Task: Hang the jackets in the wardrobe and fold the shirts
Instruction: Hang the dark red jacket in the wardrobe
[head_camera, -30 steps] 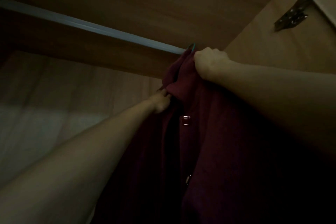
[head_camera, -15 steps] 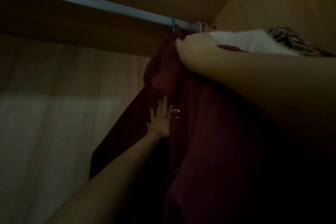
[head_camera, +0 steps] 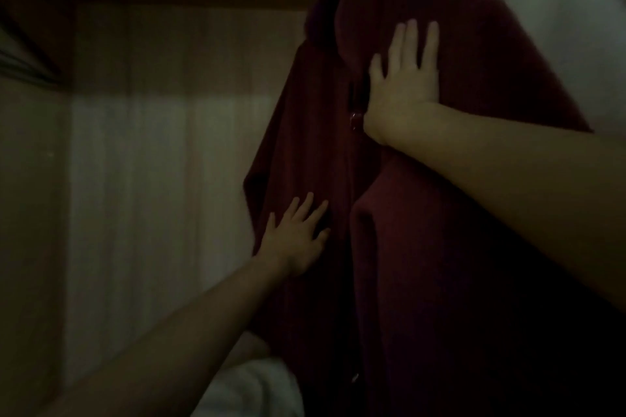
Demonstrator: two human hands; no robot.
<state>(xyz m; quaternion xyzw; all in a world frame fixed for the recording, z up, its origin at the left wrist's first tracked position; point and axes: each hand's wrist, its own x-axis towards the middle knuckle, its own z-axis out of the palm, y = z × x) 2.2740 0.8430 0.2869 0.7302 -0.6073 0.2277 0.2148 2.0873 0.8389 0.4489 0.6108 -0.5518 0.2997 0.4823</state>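
Inside the dim wooden wardrobe (head_camera: pixel 162 179), a hanging maroon jacket (head_camera: pixel 423 247).

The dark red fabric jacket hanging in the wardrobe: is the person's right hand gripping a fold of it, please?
No, the right hand lies flat with straight, spread fingers on the dark red fabric jacket, gripping nothing.

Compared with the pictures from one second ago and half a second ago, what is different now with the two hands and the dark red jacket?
The right hand let go of the top of the dark red jacket near the rail and came down; it now lies flat on the chest with straight fingers. The left hand released its pinch earlier and slid lower, also flat on the cloth. The view dropped, so the rail is out of frame. The jacket stays hanging beside the white garment.
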